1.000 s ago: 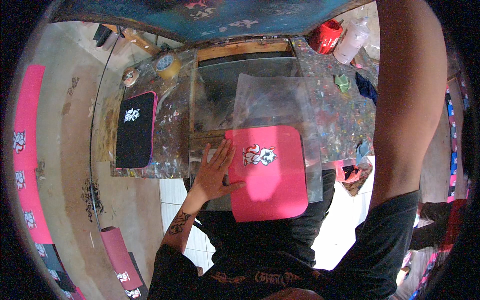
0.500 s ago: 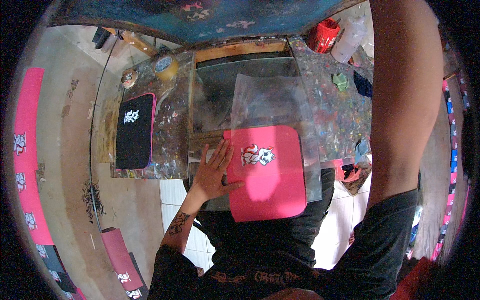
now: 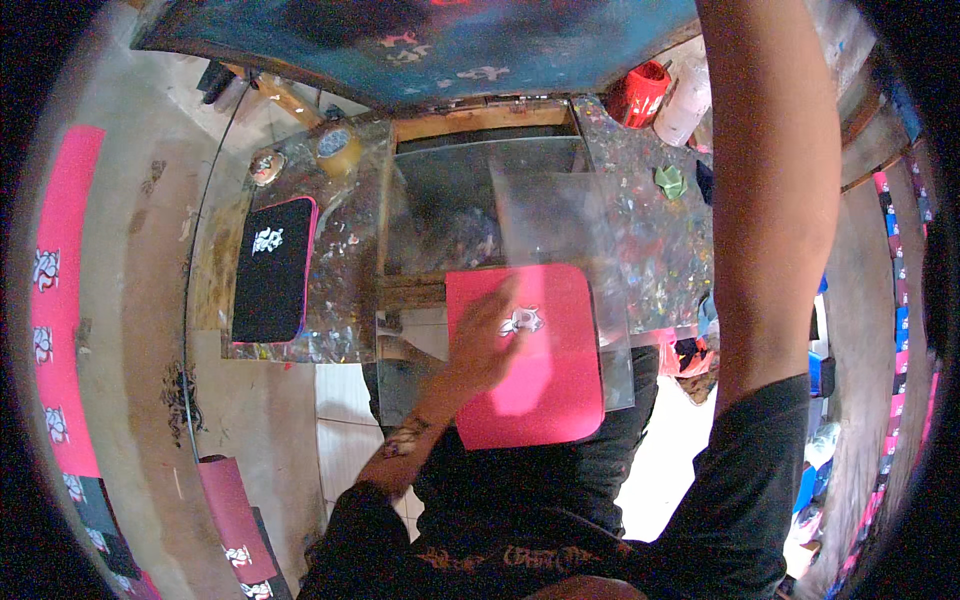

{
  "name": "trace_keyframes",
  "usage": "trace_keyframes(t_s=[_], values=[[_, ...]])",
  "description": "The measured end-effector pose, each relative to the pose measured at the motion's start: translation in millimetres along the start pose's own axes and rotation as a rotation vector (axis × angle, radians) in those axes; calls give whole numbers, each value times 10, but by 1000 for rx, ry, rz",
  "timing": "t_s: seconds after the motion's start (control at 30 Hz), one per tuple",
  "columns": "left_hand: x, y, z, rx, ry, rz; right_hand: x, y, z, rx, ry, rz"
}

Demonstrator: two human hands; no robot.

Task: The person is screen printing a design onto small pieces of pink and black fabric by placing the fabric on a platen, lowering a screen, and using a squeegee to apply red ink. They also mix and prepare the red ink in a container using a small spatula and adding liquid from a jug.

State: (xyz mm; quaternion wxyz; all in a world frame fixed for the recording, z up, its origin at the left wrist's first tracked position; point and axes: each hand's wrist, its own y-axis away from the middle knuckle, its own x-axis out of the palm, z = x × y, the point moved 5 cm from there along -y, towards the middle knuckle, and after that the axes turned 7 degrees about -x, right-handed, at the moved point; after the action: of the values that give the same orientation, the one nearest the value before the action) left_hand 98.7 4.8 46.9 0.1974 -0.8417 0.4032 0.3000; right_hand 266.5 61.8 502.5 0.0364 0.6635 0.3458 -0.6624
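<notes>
My left hand point(image 3: 485, 345) is over the left part of a pink panel with rounded corners point(image 3: 550, 400). Motion smears its fingers, and whether it touches the panel I cannot tell. A white cartoon animal print point(image 3: 523, 320) is partly behind the fingers. The panel rests on a glass-like plate point(image 3: 440, 190) at the bench's near edge, above my lap. A clear plastic sheet point(image 3: 550, 215) overlaps the plate and seems to reach the panel. My right arm point(image 3: 775, 200) stretches up past the top edge; its hand is out of view. A tilted blue screen-printing frame point(image 3: 340, 50) stands raised at the far side.
On the paint-spattered bench point(image 3: 345, 240) lie a black panel with pink edging point(image 3: 272, 285) and a tape roll point(image 3: 338, 150). A red container point(image 3: 640, 95), a whitish bottle point(image 3: 685, 110) and a green cloth scrap point(image 3: 671, 181) are on the right. Printed pink pieces point(image 3: 70, 330) line the left.
My left hand has moved right, from the pink panel's left edge to over its print. The clear sheet's far edge has shifted right and nearer. The right arm appears further left, still raised.
</notes>
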Motion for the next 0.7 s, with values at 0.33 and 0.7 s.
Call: trace_keyframes(t_s=[0.33, 0.7], values=[[-1422, 832, -1674, 124, -464, -787, 1132, 1056, 1440, 135, -9, -340], [-510, 1612, -25, -154, -339, -364, 2784, 2266, 2233, 341, -72, 246]])
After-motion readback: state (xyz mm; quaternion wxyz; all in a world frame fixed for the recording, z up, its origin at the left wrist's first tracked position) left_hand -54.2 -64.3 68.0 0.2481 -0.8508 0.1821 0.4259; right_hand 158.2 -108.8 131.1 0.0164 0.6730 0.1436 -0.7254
